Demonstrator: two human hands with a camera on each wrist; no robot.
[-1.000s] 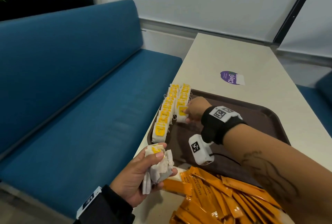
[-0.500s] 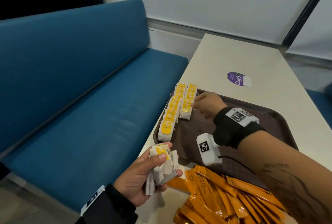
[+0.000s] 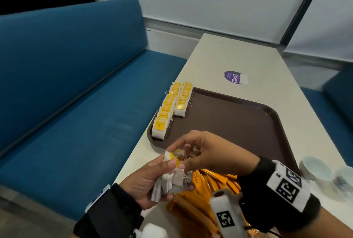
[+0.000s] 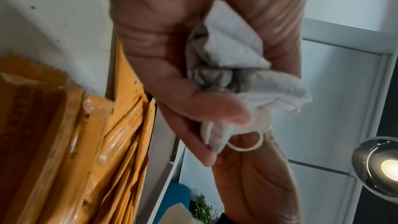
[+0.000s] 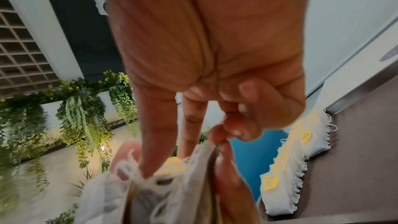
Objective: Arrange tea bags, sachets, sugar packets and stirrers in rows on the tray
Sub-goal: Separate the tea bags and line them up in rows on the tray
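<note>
My left hand (image 3: 162, 176) grips a bunch of white tea bags (image 3: 172, 179) above the table's near left edge. My right hand (image 3: 183, 154) is at the top of that bunch and pinches one tea bag by its upper edge; the right wrist view shows that pinch (image 5: 215, 135) on the bunch (image 5: 172, 186). The brown tray (image 3: 238, 123) carries two rows of tea bags with yellow tags (image 3: 168, 111) along its left rim, also visible as rows (image 5: 290, 168). Orange sachets (image 3: 200, 199) lie in a heap under my hands, close beside the left hand (image 4: 215, 94).
A blue bench (image 3: 76, 94) runs along the table's left side. Two pale cups (image 3: 315, 169) stand right of the tray. A purple sticker (image 3: 235, 77) lies on the table beyond the tray. A white object (image 3: 154, 230) sits at the bottom edge.
My right hand has left the second row on the tray and come back to the bunch in my left hand. The left hand still holds the bunch.
</note>
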